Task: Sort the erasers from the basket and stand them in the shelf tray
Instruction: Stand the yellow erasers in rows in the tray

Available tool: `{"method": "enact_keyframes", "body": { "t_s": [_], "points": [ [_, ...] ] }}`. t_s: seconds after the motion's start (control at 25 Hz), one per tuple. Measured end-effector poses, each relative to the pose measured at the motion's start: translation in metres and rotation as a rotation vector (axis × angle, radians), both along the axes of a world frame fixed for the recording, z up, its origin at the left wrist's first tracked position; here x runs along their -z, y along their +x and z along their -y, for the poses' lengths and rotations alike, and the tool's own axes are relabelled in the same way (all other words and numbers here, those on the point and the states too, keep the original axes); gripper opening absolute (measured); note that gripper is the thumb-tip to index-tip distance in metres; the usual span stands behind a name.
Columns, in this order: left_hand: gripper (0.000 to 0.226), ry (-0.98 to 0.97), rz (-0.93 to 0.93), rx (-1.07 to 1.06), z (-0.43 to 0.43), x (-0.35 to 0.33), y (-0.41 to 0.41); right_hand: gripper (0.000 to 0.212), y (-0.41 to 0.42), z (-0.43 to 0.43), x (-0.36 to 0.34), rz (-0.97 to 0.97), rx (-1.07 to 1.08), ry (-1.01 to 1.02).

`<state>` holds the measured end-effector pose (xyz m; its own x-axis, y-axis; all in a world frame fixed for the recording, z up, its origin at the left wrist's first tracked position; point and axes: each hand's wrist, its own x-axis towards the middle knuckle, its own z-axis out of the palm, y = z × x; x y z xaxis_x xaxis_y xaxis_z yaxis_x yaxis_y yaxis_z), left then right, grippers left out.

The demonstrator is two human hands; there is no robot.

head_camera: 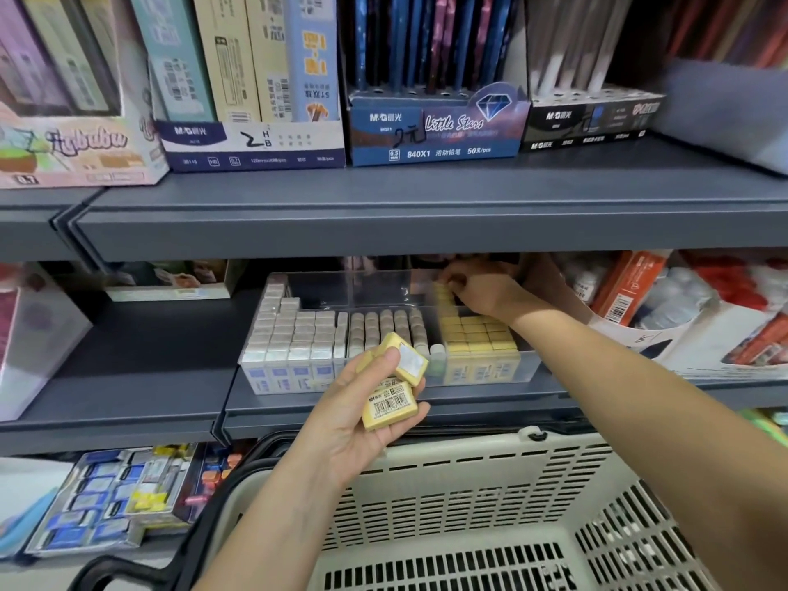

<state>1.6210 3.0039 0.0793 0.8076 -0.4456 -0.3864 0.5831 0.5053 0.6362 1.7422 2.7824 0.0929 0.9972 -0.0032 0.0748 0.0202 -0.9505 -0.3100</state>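
A clear plastic shelf tray [383, 292] on the middle shelf holds rows of white erasers [294, 330] on the left, grey ones [383, 330] in the middle and yellow ones [477, 334] on the right. My left hand [362, 415] hovers in front of the tray and grips several yellow erasers [390, 403], one with a barcode facing me. My right hand [477, 292] reaches into the back right of the tray, fingers curled at a yellow eraser [441, 290] there. The cream basket [490, 475] sits below both arms.
The upper shelf edge [426, 215] hangs just above my right hand. Pencil boxes [435, 121] stand on the upper shelf. Orange and red packets [631, 287] crowd the right of the tray. More eraser boxes [106, 501] lie on the lower shelf at left.
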Motion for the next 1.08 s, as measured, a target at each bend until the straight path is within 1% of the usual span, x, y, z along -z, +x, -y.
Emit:
{"method": "enact_keyframes", "body": {
  "t_s": [0.08,0.16,0.2,0.28,0.32,0.4,0.48,0.6,0.68,0.8,0.92,1.0,1.08],
  "points": [
    [0.045,0.011,0.011,0.000,0.000,-0.001,-0.001,0.023,-0.016,-0.008,-0.010,0.032,-0.028,0.061],
    [0.045,0.022,0.015,-0.008,0.001,-0.001,-0.001,0.020,-0.040,-0.023,-0.022,0.068,-0.041,0.201],
    [0.042,0.028,0.012,-0.013,0.001,-0.001,-0.001,0.017,-0.055,-0.031,-0.027,0.046,-0.078,0.284],
    [0.032,0.044,0.010,-0.015,0.003,-0.002,-0.001,0.014,-0.086,-0.045,-0.037,-0.052,-0.226,0.448],
    [0.028,0.051,0.010,-0.011,0.004,-0.003,-0.002,0.017,-0.099,-0.049,-0.041,-0.095,-0.292,0.481],
    [0.031,0.069,0.006,-0.005,0.010,-0.006,-0.004,0.027,-0.115,-0.053,-0.043,-0.110,-0.334,0.436],
    [0.042,0.097,-0.002,-0.005,0.018,-0.010,-0.007,0.032,-0.124,-0.054,-0.045,-0.065,-0.263,0.354],
    [0.056,0.133,-0.010,-0.006,0.028,-0.013,-0.013,0.032,-0.131,-0.054,-0.047,-0.020,-0.214,0.306],
    [0.051,0.133,-0.004,-0.007,0.030,-0.015,-0.016,0.027,-0.135,-0.047,-0.048,-0.007,-0.192,0.332],
    [0.033,0.138,0.007,0.016,0.028,-0.018,-0.017,0.022,-0.137,-0.031,-0.052,-0.065,-0.136,0.587],
    [0.023,0.135,-0.006,0.034,0.028,-0.020,-0.018,0.020,-0.140,-0.021,-0.054,-0.096,-0.131,0.727],
    [0.027,0.113,-0.027,0.021,0.027,-0.021,-0.016,0.020,-0.137,-0.017,-0.055,-0.075,-0.116,0.754],
    [0.030,0.077,-0.046,-0.008,0.023,-0.018,-0.012,0.022,-0.122,-0.007,-0.056,-0.030,-0.030,0.686]
  ]
}}
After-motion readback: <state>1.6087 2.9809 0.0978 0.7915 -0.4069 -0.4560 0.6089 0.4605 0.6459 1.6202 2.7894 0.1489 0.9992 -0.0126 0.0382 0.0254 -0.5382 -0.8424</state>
